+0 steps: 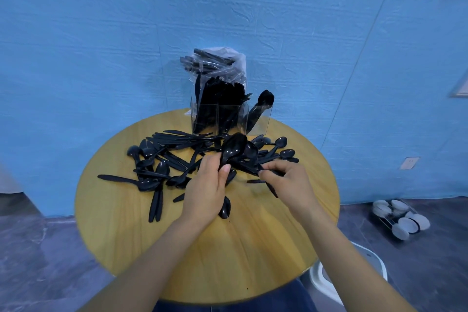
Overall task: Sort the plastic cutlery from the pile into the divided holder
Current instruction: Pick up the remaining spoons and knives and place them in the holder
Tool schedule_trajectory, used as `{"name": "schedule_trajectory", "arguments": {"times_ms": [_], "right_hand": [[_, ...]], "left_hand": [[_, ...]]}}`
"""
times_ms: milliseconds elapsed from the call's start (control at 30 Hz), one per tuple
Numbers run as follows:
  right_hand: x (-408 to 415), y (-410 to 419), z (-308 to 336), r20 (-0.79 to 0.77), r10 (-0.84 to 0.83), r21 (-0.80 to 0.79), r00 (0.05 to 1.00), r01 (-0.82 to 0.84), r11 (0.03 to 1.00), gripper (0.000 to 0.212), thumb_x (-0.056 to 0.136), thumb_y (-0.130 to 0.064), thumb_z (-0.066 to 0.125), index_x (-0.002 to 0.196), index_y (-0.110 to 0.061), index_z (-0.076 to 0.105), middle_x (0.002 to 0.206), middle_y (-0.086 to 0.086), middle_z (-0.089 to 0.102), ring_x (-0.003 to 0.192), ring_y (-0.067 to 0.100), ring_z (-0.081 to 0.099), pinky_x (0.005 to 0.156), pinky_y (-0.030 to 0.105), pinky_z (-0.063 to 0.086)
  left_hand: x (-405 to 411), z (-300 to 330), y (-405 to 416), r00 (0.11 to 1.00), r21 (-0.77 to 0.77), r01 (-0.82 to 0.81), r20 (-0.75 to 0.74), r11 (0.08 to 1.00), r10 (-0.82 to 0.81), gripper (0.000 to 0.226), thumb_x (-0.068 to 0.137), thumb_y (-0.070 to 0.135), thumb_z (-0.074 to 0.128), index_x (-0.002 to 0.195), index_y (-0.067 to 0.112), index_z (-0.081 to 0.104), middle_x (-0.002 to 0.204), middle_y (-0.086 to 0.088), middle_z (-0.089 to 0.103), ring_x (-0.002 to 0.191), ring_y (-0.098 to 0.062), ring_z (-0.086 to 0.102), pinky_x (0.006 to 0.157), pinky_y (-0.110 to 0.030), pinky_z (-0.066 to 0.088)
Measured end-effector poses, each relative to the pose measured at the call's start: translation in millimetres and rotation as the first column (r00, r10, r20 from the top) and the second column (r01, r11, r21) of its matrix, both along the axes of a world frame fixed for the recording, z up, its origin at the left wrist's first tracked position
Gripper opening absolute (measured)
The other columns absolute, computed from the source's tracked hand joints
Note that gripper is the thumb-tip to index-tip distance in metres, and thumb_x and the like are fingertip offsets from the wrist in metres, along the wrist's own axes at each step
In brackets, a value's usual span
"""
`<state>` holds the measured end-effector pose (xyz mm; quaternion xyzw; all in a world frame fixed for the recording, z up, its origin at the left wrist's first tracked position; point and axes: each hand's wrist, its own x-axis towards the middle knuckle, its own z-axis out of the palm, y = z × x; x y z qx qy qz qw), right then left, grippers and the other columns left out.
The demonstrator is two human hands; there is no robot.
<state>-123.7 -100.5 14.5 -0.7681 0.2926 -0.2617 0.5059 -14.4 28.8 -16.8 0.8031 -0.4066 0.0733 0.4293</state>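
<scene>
Gathering spoons is the step we judge to be in hand: the left hand curls its fingers and thumb round the handles of a small bunch of spoons, their bowls fanned upward and pointing toward the far edge of the round wooden table. Holding them by the handles keeps the bowls aligned, so the bunch could go into one compartment together.

The right hand sits just beside it, its fingertips pinching the thin handle of another black piece that lies in the pile; we cannot tell whether that piece is a spoon, fork or knife.

The pile of cutlery spreads across the middle of the table and toward its left edge, knives and spoons crossing one another, with a few spoons reaching toward the right edge.

The clear divided holder stands at the far edge. Its left and middle compartments are packed with black pieces, and a clear plastic bag of more cutlery stands up from it. A few spoons lean in the right compartment, so we judge that the bunch belongs there. Much of the pile is left, so the sorting looks roughly half done.

On the floor to the right lies a rack of white dishes.
</scene>
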Motion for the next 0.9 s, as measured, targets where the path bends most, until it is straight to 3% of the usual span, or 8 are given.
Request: {"name": "schedule_trajectory", "arguments": {"times_ms": [167, 233, 333, 433, 567, 733, 833, 900], "right_hand": [[5.4, -2.3, 9.4, 0.064, 0.008, 0.169, 0.998, -0.019, 0.985, 0.011, 0.082, -0.009, 0.068, 0.071, -0.012, 0.069, 0.057, -0.001, 0.055, 0.052, 0.01, 0.044, 0.056, 0.022, 0.036], [8.5, -5.2, 14.5, 0.089, 0.018, 0.224, 0.996, -0.038, 0.974, 0.014, 0.082, -0.007, 0.067, 0.069, -0.011, 0.069, 0.052, -0.008, 0.056, 0.05, 0.006, 0.046, 0.057, 0.02, 0.036], [14.7, -4.5, 21.4, 0.123, 0.078, 0.308, 0.989, -0.113, 0.945, 0.016, 0.084, -0.002, 0.063, 0.07, -0.007, 0.068, 0.051, -0.011, 0.058, 0.044, -0.001, 0.048, 0.052, 0.016, 0.035], [20.4, -3.4, 25.4, 0.114, 0.063, 0.385, 0.991, -0.102, 0.917, 0.012, 0.084, -0.005, 0.063, 0.074, -0.005, 0.069, 0.069, 0.004, 0.062, 0.06, 0.013, 0.052, 0.049, 0.018, 0.037], [27.1, -3.1, 27.5, 0.129, 0.013, 0.508, 0.992, -0.078, 0.858, 0.01, 0.083, -0.008, 0.065, 0.075, -0.009, 0.071, 0.074, 0.001, 0.066, 0.063, 0.011, 0.055, 0.06, 0.021, 0.049], [31.1, -14.6, 31.1, 0.19, -0.136, 0.475, 0.972, 0.03, 0.879, 0.01, 0.083, -0.016, 0.067, 0.075, -0.017, 0.073, 0.089, -0.001, 0.072, 0.093, 0.015, 0.063, 0.085, 0.029, 0.048], [23.0, -17.2, 28.8, 0.232, -0.206, 0.438, 0.951, 0.087, 0.895, 0.013, 0.086, -0.02, 0.064, 0.077, -0.019, 0.074, 0.095, -0.006, 0.072, 0.101, 0.013, 0.061, 0.091, 0.03, 0.043], [19.1, -9.6, 20.5, 0.257, -0.178, 0.416, 0.95, 0.058, 0.908, 0.014, 0.089, -0.019, 0.062, 0.082, -0.019, 0.074, 0.09, -0.013, 0.072, 0.096, 0.005, 0.061, 0.089, 0.028, 0.044]], "left_hand": [[13.0, 10.5, -6.4, 0.962, 0.228, 0.027, 0.258, 0.973, -0.087, 0.055, 0.095, 0.045, 0.026, 0.13, 0.008, 0.046, 0.124, -0.003, 0.04, 0.075, -0.019, 0.057, 0.052, -0.032, 0.047], [19.4, 13.1, -5.5, 0.941, 0.267, 0.02, 0.32, 0.964, -0.108, 0.05, 0.094, 0.042, 0.03, 0.126, 0.009, 0.049, 0.122, -0.004, 0.039, 0.069, -0.017, 0.056, 0.048, -0.03, 0.047], [26.5, 20.3, -5.4, 0.937, 0.284, -0.013, 0.338, 0.959, -0.087, 0.037, 0.097, 0.035, 0.042, 0.121, 0.008, 0.05, 0.121, -0.004, 0.04, 0.067, -0.015, 0.052, 0.048, -0.029, 0.044], [31.7, 24.4, -5.9, 0.933, 0.343, -0.061, 0.353, 0.937, -0.069, 0.032, 0.099, 0.035, 0.04, 0.117, 0.01, 0.051, 0.115, 0.001, 0.042, 0.071, -0.009, 0.043, 0.051, -0.026, 0.037], [35.6, 24.9, -4.8, 0.926, 0.36, -0.123, 0.376, 0.925, -0.023, 0.031, 0.099, 0.035, 0.037, 0.108, 0.01, 0.052, 0.107, 0.003, 0.042, 0.066, -0.012, 0.048, 0.048, -0.028, 0.038], [39.6, 17.7, -3.7, 0.959, 0.381, -0.168, 0.276, 0.909, 0.062, 0.031, 0.1, 0.036, 0.033, 0.11, 0.011, 0.051, 0.106, 0.004, 0.041, 0.066, -0.015, 0.052, 0.052, -0.028, 0.042], [41.7, 17.6, -5.9, 0.984, 0.301, -0.178, 0.07, 0.937, 0.165, 0.03, 0.1, 0.034, 0.035, 0.101, 0.009, 0.05, 0.096, 0.003, 0.041, 0.068, -0.018, 0.052, 0.057, -0.033, 0.044], [40.8, 20.4, -11.7, 0.977, 0.252, -0.166, -0.087, 0.953, 0.194, 0.029, 0.1, 0.033, 0.036, 0.093, 0.009, 0.05, 0.092, -0.001, 0.045, 0.072, -0.018, 0.051, 0.063, -0.035, 0.044]]}}
